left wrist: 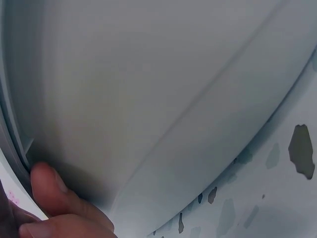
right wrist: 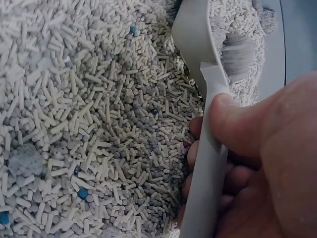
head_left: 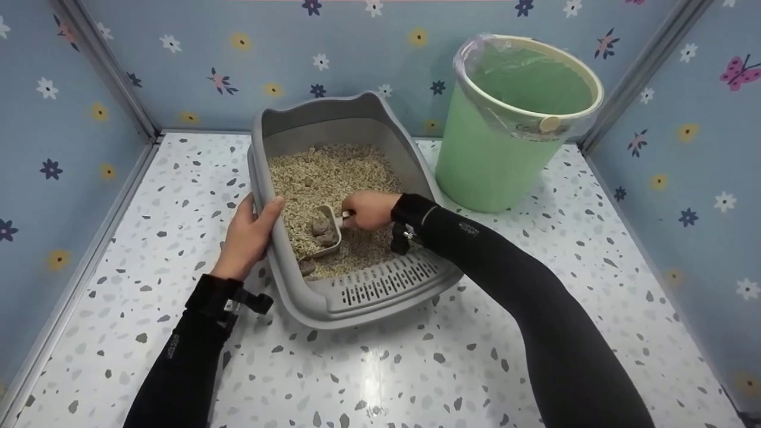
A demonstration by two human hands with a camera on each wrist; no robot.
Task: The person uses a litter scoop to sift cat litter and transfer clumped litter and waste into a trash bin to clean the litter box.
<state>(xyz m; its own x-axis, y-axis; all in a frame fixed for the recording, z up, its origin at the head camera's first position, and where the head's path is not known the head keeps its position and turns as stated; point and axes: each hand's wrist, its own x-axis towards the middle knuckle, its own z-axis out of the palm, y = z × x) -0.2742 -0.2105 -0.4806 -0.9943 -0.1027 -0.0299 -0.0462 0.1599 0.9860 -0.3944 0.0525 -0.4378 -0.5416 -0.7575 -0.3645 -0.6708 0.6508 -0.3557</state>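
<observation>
Speckled floor (head_left: 380, 368): left hand (head_left: 247, 235) grips litter box (head_left: 285, 297), right hand (head_left: 368, 209) pinches scoop (head_left: 326, 233). Tipping it could spill clumps (head_left: 323, 230).

Both arms wear long black sleeves — close-fitting, reaching to the wrists, hands bare. Left sleeve (head_left: 178, 362): small pale logo printed on the forearm. Right sleeve (head_left: 523, 297): similar small pale logo near the wrist, plus a thin light line at the cuff. A black strap with a small black camera mount sits at each wrist — left mount (head_left: 252, 302), right mount (head_left: 401, 236).
</observation>
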